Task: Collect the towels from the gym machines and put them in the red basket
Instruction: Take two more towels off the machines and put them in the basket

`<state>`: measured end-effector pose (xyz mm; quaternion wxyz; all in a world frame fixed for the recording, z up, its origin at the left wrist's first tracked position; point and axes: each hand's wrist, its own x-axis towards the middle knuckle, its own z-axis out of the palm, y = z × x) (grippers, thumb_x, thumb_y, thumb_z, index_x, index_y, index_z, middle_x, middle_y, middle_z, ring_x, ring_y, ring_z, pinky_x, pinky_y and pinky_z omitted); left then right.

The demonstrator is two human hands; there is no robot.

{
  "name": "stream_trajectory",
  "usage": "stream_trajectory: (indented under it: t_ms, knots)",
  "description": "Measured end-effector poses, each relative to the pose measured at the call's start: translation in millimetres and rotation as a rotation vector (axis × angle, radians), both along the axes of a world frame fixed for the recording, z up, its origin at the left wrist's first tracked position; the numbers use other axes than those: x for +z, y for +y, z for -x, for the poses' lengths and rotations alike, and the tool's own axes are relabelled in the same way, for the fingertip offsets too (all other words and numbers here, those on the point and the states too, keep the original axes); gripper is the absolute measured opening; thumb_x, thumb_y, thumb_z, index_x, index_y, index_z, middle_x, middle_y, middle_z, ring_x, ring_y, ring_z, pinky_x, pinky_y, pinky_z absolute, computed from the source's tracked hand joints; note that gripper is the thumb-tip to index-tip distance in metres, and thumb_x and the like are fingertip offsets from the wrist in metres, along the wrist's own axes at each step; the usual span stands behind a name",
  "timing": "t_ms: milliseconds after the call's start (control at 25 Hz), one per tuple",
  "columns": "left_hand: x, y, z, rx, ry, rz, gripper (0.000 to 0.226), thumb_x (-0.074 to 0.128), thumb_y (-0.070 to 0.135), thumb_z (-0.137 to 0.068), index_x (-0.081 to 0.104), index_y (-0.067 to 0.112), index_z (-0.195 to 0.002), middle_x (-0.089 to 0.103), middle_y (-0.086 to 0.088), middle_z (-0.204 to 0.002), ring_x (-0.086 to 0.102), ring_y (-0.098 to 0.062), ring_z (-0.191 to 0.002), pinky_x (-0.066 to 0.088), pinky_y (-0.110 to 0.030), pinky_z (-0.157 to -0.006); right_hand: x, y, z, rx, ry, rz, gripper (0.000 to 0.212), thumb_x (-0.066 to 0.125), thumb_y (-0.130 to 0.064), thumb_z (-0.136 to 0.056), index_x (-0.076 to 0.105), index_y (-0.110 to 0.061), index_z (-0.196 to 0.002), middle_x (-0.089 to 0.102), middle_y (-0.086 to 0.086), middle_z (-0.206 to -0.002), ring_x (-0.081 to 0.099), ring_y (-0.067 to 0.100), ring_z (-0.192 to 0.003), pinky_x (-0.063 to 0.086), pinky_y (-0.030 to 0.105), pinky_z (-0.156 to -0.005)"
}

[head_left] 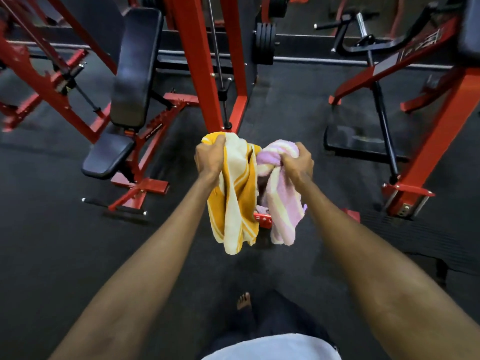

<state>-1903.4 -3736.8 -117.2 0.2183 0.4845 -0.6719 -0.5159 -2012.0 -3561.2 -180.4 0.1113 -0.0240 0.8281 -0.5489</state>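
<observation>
My left hand (210,157) grips an orange and cream striped towel (233,203) by its top, and the cloth hangs down in front of me. My right hand (297,162) is closed on a bunched lilac and pale yellow striped towel (283,203), which also hangs down. The two towels hang side by side, almost touching. Between and behind them a small piece of the red basket (262,220) shows on the floor, with some lilac cloth at its rim. Most of the basket is hidden by the towels.
A red-framed bench with black pads (135,74) stands at the left. A red upright with a cable (197,61) rises just beyond my hands. Another red machine (426,141) and a black foot plate are at the right. Black rubber floor (78,255) spreads around my bare foot (244,300).
</observation>
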Motion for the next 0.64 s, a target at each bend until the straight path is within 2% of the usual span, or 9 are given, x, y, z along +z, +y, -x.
stream_trajectory:
  t_ms: [200,360,440,520,600,640]
  knots:
    - [-34,-48,91,-0.035,-0.006,-0.117,0.024,0.062,0.036,-0.081,0.068,0.017,-0.067,0.068,0.003,-0.071,0.065,-0.018,-0.072,0.051,-0.032,-0.070,-49,-62,72,-0.017,-0.078,0.041,0.019,0.065,-0.024,-0.078,0.054,-0.017,-0.091,0.064,-0.004,-0.087,0.059,0.016,-0.081,0.043,0.028,-0.064]
    - [-81,-86,171,0.009,0.003,-0.234,0.024,0.062,0.041,-0.070,0.068,0.018,-0.067,0.068,0.004,-0.070,0.069,-0.024,-0.077,0.059,-0.045,-0.081,-113,-105,137,0.000,-0.171,-0.088,0.026,0.058,-0.033,-0.075,0.046,-0.021,-0.094,0.063,0.004,-0.100,0.061,0.026,-0.094,0.050,0.041,-0.077]
    - [-96,-99,208,-0.013,-0.002,-0.292,0.028,0.062,0.043,-0.066,0.068,0.016,-0.067,0.069,0.005,-0.071,0.069,-0.021,-0.076,0.059,-0.048,-0.084,-138,-117,158,0.023,-0.212,-0.155,0.029,0.062,-0.029,-0.081,0.051,-0.016,-0.103,0.063,0.006,-0.108,0.061,0.028,-0.102,0.050,0.040,-0.083]
    - [-102,-109,235,-0.039,-0.026,-0.312,0.030,0.062,0.045,-0.065,0.068,0.015,-0.066,0.071,0.005,-0.071,0.070,-0.020,-0.077,0.059,-0.048,-0.083,-160,-124,166,0.069,-0.283,-0.180,0.045,0.066,-0.027,-0.082,0.053,-0.008,-0.121,0.062,0.008,-0.118,0.059,0.025,-0.111,0.046,0.032,-0.086]
    - [-109,-119,259,-0.081,-0.083,-0.267,0.030,0.063,0.043,-0.067,0.068,0.014,-0.063,0.067,0.009,-0.065,0.068,-0.018,-0.074,0.059,-0.045,-0.082,-195,-132,174,0.155,-0.390,-0.231,0.069,0.064,-0.033,-0.078,0.045,-0.004,-0.137,0.055,0.017,-0.133,0.053,0.030,-0.126,0.044,0.035,-0.098]
    - [-119,-123,269,-0.103,-0.106,-0.242,0.029,0.064,0.042,-0.069,0.068,0.014,-0.063,0.066,0.010,-0.064,0.067,-0.017,-0.074,0.059,-0.044,-0.081,-217,-133,178,0.223,-0.456,-0.335,0.076,0.063,-0.037,-0.078,0.040,-0.004,-0.143,0.049,0.022,-0.140,0.048,0.035,-0.133,0.041,0.039,-0.104]
